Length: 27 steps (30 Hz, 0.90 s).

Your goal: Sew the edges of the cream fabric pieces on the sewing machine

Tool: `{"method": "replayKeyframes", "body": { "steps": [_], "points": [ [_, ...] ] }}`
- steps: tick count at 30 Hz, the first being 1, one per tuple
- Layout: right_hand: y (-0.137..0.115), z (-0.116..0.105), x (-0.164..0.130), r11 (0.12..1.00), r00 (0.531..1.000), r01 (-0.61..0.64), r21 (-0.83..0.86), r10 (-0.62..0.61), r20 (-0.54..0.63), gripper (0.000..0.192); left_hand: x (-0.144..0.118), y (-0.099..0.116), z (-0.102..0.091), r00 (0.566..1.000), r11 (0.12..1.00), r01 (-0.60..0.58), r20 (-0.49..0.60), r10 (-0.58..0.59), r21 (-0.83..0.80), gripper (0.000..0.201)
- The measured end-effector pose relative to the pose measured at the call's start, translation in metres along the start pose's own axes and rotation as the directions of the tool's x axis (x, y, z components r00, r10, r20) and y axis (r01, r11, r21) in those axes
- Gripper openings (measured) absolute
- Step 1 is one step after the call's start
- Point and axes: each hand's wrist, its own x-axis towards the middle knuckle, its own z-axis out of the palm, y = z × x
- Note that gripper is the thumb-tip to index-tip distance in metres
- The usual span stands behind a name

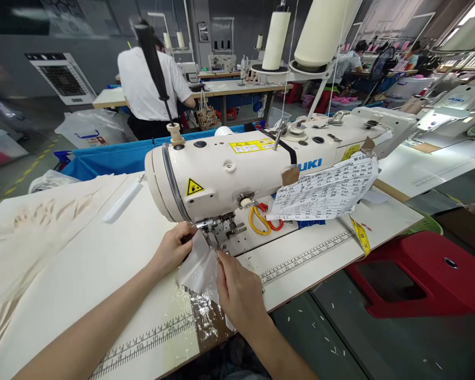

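A white JUKI sewing machine (217, 169) stands on the table in front of me. My left hand (176, 245) is at the left of its needle area, thumb and fingers closed at the upper edge of a thin white piece of fabric (200, 266). Part of that pinch is hidden behind the fingers. From the right, my right hand (239, 287) grips slim metal tweezers (210, 241), their tips just under the presser foot (209, 224). The fabric hangs between both hands over the table's front, where clear film (208, 314) covers the surface.
Yellow-handled scissors (259, 221) and a red-handled pair lie behind the needle area. Cream fabric (43, 221) spreads at left beside a white stick-like object (122, 201). A handwritten sheet (324, 187) hangs on the machine. A red stool (427, 274) is at right; a person (154, 79) sits beyond.
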Motion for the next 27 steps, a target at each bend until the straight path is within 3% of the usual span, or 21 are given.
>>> {"method": "replayKeyframes", "body": {
  "steps": [27],
  "points": [
    [-0.0008,-0.0003,0.0011,1.000,1.000,-0.021,0.012,0.021,0.001,0.035,0.0005,0.0004,-0.0001,0.995,0.994,0.099,0.020,-0.099,-0.040,0.029]
  ]
}}
